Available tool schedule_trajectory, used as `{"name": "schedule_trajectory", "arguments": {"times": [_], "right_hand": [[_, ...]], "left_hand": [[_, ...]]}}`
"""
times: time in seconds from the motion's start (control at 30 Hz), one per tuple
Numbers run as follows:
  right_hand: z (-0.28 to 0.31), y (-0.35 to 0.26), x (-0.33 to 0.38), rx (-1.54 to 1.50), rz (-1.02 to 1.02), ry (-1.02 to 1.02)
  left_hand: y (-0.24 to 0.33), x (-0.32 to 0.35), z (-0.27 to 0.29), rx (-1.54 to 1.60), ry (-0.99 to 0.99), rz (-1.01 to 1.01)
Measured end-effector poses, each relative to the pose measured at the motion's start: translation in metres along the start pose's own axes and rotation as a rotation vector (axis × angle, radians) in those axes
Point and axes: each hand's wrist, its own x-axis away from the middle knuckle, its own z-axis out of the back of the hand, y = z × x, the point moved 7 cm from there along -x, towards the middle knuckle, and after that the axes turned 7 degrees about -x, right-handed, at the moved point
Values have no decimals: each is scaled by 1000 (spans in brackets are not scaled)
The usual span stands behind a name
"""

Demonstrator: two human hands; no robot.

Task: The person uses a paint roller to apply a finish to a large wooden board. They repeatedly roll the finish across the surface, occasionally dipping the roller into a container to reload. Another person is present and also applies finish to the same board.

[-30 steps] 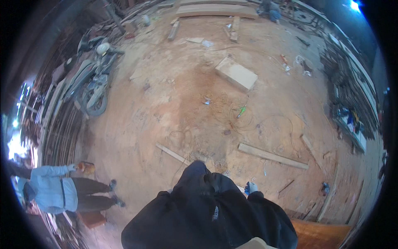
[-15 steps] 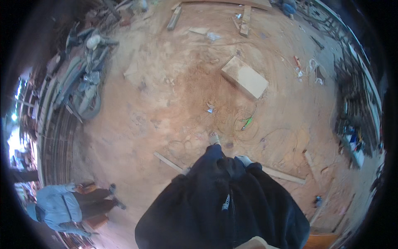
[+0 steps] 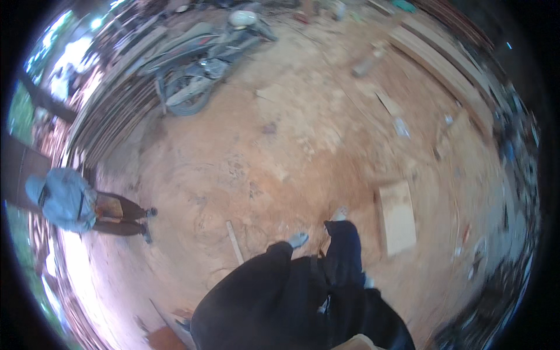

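My left hand [image 3: 298, 240], in what looks like a pale glove, extends forward from a black sleeve over the dirt floor. Its fingers are too blurred to read, and no held object shows. Close by on the ground lies a thin wooden strip [image 3: 235, 242]. Only a small pale bit of my right hand [image 3: 368, 281] shows at my right side; the sleeve and body cover the rest. My foot [image 3: 338, 214] is forward on the floor, below a dark trouser leg. To the right of that leg rests a large pale rectangular block [image 3: 398, 219].
A motorcycle [image 3: 192, 87] stands at the far left beside stacked boards [image 3: 114, 116]. Another person [image 3: 67, 201] in a light blue top and cap is at the left. Long timber beams [image 3: 443, 76] lie at the far right. Dark clutter [image 3: 490, 318] lines the right edge.
My view has swung left, so the block now sits nearer on the right and the motorcycle closer to the middle. My left hand has come forward; my right has gone back.
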Motion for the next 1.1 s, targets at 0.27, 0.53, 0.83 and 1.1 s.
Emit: {"name": "schedule_trajectory", "arguments": {"times": [0.27, 0.53, 0.83, 1.1], "right_hand": [[56, 86, -280, -41, -259, -475], [272, 59, -645, -680, -607, -85], [277, 132, -818, -661, -404, -159], [323, 359, -849, 51, -766, -326]], "left_hand": [[38, -106, 142, 639, 158, 387], [247, -334, 323, 586, 242, 230], [454, -588, 334, -609, 37, -586], [601, -834, 436, -844, 27, -245]]}}
